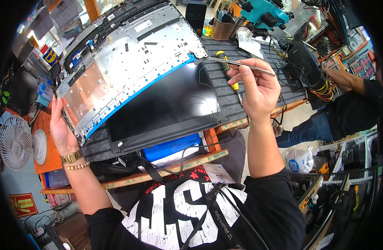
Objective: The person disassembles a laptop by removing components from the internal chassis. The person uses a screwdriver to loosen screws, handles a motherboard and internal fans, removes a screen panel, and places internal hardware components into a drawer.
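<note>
My left hand [61,125], with a gold watch and bead bracelet at the wrist, grips the left end of a silver laptop chassis panel [114,71], which has a blue edge strip and a copper-coloured area. It is tilted up above a dark laptop screen [166,112] lying on a ribbed grey mat. My right hand [256,87] holds slim metal tweezers [237,62], pointing at the panel's right corner. A yellow-and-black screwdriver [222,57] lies on the mat beside that hand, partly behind my fingers. A thin wire runs across the screen's right side.
A teal microscope [258,12] and tool holder [225,26] stand at the back. A white fan [15,141] is at left. On the right, a co-worker [341,104] reaches toward a black device with yellow cables [310,68]. A blue case [170,148] sits below the mat's front edge.
</note>
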The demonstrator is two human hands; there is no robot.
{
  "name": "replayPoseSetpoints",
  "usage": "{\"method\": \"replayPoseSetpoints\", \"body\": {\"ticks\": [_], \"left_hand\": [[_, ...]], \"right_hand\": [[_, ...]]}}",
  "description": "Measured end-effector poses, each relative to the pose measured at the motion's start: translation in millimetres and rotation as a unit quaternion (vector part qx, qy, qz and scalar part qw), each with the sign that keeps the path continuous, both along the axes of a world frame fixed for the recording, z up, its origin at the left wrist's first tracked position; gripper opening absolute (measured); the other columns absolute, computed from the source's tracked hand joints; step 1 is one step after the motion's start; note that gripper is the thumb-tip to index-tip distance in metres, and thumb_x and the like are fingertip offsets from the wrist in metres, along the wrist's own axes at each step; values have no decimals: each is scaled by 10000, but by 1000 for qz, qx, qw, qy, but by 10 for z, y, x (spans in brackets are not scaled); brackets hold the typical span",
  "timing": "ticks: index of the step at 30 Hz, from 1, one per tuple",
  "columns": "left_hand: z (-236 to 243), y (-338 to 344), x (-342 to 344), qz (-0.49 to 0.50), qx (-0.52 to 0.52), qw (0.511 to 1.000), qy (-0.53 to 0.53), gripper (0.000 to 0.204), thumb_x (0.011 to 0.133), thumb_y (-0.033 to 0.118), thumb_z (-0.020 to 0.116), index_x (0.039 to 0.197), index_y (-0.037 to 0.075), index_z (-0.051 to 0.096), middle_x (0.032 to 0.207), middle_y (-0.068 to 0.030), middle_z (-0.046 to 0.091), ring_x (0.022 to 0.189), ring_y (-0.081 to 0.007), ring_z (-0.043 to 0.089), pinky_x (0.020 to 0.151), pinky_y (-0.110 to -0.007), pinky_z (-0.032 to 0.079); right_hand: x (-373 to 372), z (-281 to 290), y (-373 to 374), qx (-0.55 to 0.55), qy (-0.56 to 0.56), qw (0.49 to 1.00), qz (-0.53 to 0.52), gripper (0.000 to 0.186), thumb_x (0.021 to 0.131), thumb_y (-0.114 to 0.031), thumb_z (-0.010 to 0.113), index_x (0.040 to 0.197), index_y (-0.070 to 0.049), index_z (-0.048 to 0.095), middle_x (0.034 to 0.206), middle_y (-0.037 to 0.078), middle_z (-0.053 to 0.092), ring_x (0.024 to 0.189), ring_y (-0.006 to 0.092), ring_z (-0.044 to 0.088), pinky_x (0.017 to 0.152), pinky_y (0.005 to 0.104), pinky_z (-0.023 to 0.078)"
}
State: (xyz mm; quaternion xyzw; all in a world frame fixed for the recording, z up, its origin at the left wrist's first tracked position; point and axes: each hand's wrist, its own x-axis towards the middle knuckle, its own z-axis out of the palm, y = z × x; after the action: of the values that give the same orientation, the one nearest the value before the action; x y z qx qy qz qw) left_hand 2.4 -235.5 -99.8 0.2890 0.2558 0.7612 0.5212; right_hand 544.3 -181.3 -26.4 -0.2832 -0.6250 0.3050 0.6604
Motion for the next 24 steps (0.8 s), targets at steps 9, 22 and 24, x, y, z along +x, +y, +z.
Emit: {"method": "replayPoseSetpoints", "body": {"ticks": [9,22,24], "left_hand": [[13,3,13,16,-4,1000,2,402,1237,97,493,1633,52,543,1564,-125,700,1442,-245,688,1253,-456,562],[-11,-3,-35,0,-3,1000,4,416,1237,99,491,1647,40,522,1573,-125,694,1450,-256,680,1258,-450,551],[6,6,-7,6,-9,1000,5,418,1237,101,489,1650,41,522,1575,-122,693,1451,-257,678,1259,-451,549]], "right_hand": [[-33,-6,-2,-7,-2,1000,-11,206,1113,-11,749,1302,63,713,1115,186,831,950,187,813,786,299,670],[149,-1,184,-75,63,992,83,165,1153,-63,684,1259,63,695,1100,255,820,920,277,832,707,378,702],[187,-16,206,-93,87,986,107,165,1158,-72,677,1264,53,696,1105,259,818,925,284,832,705,384,702]]}}
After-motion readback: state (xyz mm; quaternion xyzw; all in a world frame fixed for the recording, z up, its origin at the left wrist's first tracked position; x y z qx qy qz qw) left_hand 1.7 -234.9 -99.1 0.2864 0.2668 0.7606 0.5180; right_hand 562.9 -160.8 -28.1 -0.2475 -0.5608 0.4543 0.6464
